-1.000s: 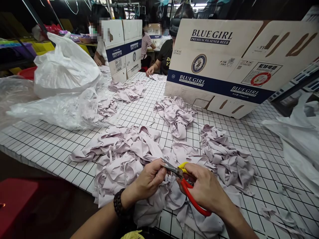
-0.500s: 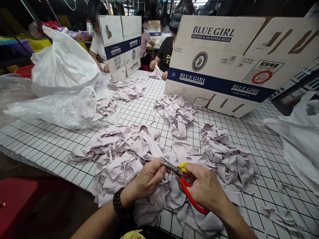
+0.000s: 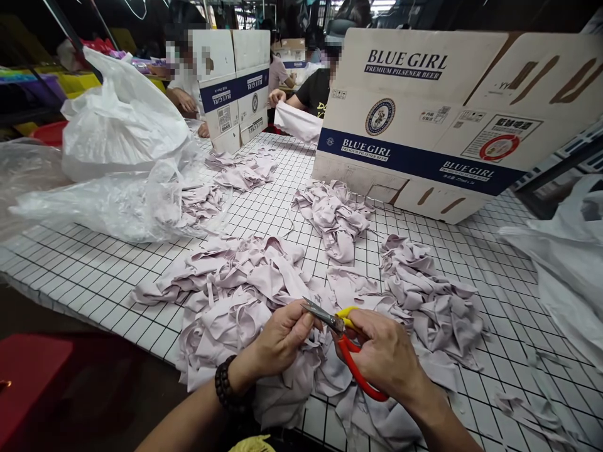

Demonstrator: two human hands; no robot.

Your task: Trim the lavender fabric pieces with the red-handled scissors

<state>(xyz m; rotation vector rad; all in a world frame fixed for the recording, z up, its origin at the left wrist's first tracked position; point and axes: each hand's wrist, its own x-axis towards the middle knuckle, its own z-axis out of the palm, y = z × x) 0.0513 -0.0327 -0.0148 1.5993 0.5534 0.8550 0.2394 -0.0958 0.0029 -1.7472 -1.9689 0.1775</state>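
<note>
Stretching across most of the frame, a grid-patterned tabletop (image 3: 70, 263) carries heaps of pale mauve cloth. At the left, a white plastic bag (image 3: 127, 132) rests above a crumpled clear bag (image 3: 98, 207), probably set aside to free the near edge. The largest cloth heap (image 3: 240, 270) lies left of centre at the front, presumably within easy reach. Behind it, at upper left of centre, a narrower carton (image 3: 220, 119) stands upright. In the lower centre, the left hand (image 3: 282, 339), below which a beaded bracelet (image 3: 225, 383) circles the wrist, is pinched narrow, thumb against forefinger; whether it grips a cloth edge is hidden. Its fingertips lie beside the blade tips, a position that would steady fine work there. At upper centre, a co-worker holds out a pale cloth (image 3: 298, 121); below, a smaller heap (image 3: 333, 216) lies apart. Scissors (image 3: 338, 324) point up and left, blades nearly together. The right hand (image 3: 389, 351) is curled around their red and yellow handles, a grip suited to small, controlled cuts. At upper right, a large carton (image 3: 414, 119) stands on the tabletop, perhaps as a screen between places. Below it lies another heap (image 3: 431, 298); at lower right are thin scraps (image 3: 530, 411), apparently kept separate from the pieces.
</note>
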